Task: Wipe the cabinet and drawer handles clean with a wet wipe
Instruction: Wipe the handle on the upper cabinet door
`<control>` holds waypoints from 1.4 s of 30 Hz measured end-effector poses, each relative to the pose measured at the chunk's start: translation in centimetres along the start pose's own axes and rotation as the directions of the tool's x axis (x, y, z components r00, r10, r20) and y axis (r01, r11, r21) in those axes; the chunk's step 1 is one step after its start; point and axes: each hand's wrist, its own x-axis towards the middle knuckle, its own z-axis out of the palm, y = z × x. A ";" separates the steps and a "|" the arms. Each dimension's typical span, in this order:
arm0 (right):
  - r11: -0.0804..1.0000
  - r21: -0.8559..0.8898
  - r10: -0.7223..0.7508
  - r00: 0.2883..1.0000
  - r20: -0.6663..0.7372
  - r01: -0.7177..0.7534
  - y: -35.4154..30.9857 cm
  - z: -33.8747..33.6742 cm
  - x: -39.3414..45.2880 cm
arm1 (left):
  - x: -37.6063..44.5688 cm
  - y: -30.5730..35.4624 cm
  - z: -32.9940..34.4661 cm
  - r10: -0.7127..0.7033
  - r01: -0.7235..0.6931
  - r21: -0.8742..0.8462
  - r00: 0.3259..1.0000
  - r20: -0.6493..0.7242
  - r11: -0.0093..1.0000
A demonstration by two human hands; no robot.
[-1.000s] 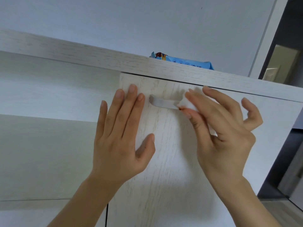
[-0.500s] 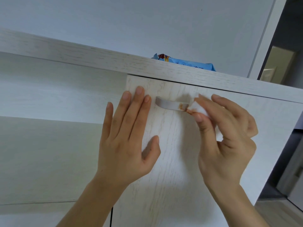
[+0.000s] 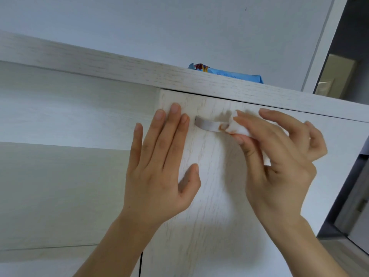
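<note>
A pale grey handle [image 3: 206, 124] sits near the top of a whitewashed wooden cabinet door [image 3: 215, 196]. My right hand [image 3: 279, 166] pinches a folded white wet wipe [image 3: 237, 128] against the handle's right end; the wipe's edge shows a brownish smear. My left hand [image 3: 159, 166] lies flat on the door just left of the handle, fingers spread, holding nothing. The handle's right end is hidden by the wipe.
A blue wet-wipe pack [image 3: 225, 73] lies on the cabinet's top board [image 3: 119, 64]. An open shelf recess [image 3: 69, 156] lies to the left of the door. A dark doorway [image 3: 347, 56] opens at the right.
My right hand has shifted slightly along the handle's right end with the wipe, and a brownish smear now shows on the wipe. My left hand stays flat on the door.
</note>
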 end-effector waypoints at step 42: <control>0.998 0.048 0.043 0.999 -0.008 -0.043 -1.8 -0.2 0.1 | -0.1 -0.5 0.2 0.015 -0.015 0.012 1.000 -0.016 1.000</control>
